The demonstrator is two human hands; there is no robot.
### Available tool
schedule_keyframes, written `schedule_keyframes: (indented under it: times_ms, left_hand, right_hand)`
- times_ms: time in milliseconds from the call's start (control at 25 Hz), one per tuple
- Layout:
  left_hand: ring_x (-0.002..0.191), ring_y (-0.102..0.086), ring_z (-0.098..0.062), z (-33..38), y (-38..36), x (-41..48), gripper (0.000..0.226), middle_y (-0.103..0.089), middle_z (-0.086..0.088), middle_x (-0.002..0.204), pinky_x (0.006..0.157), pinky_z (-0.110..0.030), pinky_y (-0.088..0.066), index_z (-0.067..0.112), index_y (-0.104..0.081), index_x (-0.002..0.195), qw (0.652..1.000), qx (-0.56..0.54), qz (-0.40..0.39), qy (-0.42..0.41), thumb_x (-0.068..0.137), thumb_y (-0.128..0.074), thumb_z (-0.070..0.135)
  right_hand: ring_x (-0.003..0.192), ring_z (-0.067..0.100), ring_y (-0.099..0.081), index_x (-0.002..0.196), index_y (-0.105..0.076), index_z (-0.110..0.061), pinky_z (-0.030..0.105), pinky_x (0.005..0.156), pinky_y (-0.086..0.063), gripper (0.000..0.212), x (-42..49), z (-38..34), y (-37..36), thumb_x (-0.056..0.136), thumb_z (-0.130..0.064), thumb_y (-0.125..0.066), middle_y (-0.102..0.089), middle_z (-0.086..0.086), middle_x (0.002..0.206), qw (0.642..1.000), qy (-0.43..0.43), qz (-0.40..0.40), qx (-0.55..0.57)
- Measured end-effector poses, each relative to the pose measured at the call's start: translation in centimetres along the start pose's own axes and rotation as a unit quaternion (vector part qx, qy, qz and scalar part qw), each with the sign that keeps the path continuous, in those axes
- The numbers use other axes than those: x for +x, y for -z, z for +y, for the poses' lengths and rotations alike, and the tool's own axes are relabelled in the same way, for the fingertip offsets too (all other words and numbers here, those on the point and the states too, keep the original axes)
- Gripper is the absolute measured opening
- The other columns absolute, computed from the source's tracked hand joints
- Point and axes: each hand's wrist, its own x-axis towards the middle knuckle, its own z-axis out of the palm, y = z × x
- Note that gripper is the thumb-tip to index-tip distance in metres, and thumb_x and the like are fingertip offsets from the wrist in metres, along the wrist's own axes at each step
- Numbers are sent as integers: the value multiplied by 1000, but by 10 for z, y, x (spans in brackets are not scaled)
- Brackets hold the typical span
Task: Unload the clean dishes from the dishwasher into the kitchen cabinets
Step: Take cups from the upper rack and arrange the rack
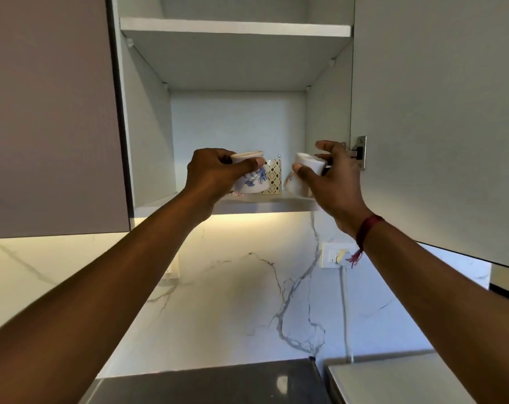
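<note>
Both my arms reach up into an open wall cabinet. My left hand [215,173] grips a white cup with a blue flower print [251,179], thumb across its front, just above the bottom shelf [265,206]. My right hand [332,176] grips a second white cup [301,174], tilted, at the right side of the same shelf. Between the two cups stands a cup with a gold diamond pattern [274,177], farther back on the shelf.
The cabinet's upper shelf [235,27] is bare. Its door [437,112] hangs open on the right, with a metal hinge [359,153] by my right hand. A closed door [52,112] is at left. Below are a marble backsplash, a wall socket [336,255] and a dark countertop [212,383].
</note>
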Motion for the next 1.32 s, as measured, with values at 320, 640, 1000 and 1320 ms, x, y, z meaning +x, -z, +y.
schedule_keyframes:
  times_ms: [320, 640, 1000, 1320]
  left_hand:
    - [79, -70, -13, -35, -6, 56, 24, -70, -2, 84, 76, -35, -60, 22, -63, 75, 998, 22, -13, 53, 72, -83, 36]
    - [107, -63, -26, -54, -21, 75, 52, -64, -7, 117, 91, -43, -55, 6, -60, 115, 993, 8, -67, 93, 73, -83, 27]
    - [106, -62, -27, -63, -34, 90, 27, -63, -9, 113, 94, -43, -53, 13, -57, 105, 983, -68, -97, 137, 84, -72, 10]
    - [107, -63, -26, -70, -43, 101, 36, -64, -13, 122, 94, -41, -53, 7, -59, 118, 984, 22, -122, 128, 87, -70, 20]
  right_hand:
    - [111, 29, -57, 136, -42, -15, 44, 93, -53, 69, 44, 28, -38, 79, -31, -78, -57, 13, 125, 992, -30, -40, -112]
    - [120, 30, -52, 141, -41, -12, 41, 100, -49, 71, 61, 37, -50, 83, -35, -74, -52, 14, 137, 970, -45, -114, -210]
    - [121, 30, -52, 138, -47, -8, 37, 103, -44, 61, 71, 48, -61, 87, -33, -70, -55, 15, 134, 954, -31, -140, -265]
    - [112, 27, -54, 122, -59, -8, 29, 88, -41, 44, 80, 58, -62, 88, -36, -68, -63, 12, 121, 942, -23, -154, -297]
